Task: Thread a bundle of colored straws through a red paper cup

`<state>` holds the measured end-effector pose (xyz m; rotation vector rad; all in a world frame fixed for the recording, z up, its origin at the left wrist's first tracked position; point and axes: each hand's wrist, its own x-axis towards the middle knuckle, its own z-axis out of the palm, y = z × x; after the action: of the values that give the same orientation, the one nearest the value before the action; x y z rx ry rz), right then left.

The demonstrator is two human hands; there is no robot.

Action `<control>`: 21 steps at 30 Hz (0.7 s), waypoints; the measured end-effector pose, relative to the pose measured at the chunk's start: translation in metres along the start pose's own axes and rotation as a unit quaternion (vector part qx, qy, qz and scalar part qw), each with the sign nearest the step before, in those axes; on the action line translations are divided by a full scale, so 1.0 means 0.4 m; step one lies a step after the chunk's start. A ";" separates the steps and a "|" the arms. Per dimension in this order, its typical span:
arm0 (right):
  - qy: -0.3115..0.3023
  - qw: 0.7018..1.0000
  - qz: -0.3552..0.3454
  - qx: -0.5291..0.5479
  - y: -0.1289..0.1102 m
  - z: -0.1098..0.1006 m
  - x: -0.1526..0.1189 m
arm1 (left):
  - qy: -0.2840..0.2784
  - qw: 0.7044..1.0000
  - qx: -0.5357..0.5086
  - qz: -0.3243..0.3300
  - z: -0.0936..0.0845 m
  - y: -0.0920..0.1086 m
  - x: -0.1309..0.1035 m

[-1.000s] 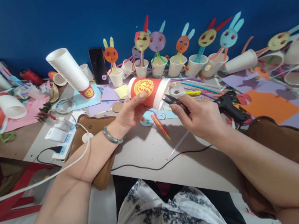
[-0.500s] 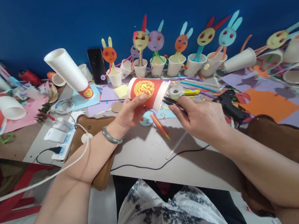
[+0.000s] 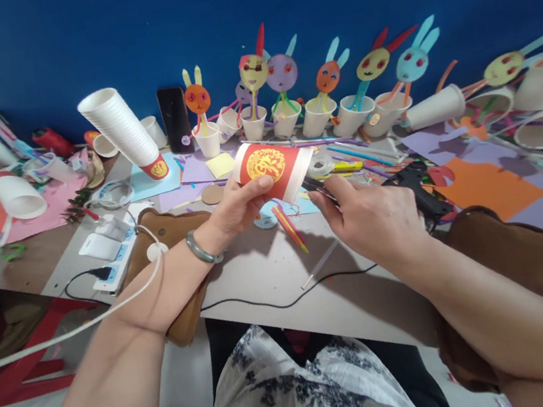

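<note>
"One red-and-white cup (image 3: 271,168) has shifted slightly right. Which hand has it?"

"Left hand (image 3: 247,201), thumb and fingers curved wide around its side, above the table (image 3: 264,258). Right hand (image 3: 377,215) is closed on one dark tool (image 3: 320,190) near its rim."

"Behind?"

"Eight paper faces (image 3: 197,98), one phone (image 3: 174,119)."

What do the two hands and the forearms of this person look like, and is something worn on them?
Both hands are ungloved, and no sleeve shows on either forearm. Around the left wrist, just behind the left hand, sits a smooth, rounded bangle in grey-green. The right hand and its wrist show no bracelet, watch or ring.
</note>
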<state>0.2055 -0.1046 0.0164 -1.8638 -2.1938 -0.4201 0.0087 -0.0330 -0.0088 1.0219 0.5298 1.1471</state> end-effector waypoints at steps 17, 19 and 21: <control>0.026 0.999 0.001 -0.026 0.001 0.014 -0.004 | 0.006 1.000 -0.009 0.010 -0.005 -0.006 0.002; 0.031 0.999 -0.002 -0.020 0.001 0.014 -0.004 | 0.003 1.000 -0.016 0.009 -0.006 -0.006 0.001; 0.038 0.999 -0.007 -0.016 0.002 0.015 -0.004 | -0.003 1.000 -0.026 0.013 -0.006 -0.006 0.000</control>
<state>0.2064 -0.1039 0.0103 -1.8180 -2.1633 -0.5236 0.0080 -0.0322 -0.0120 0.9895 0.4797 1.1747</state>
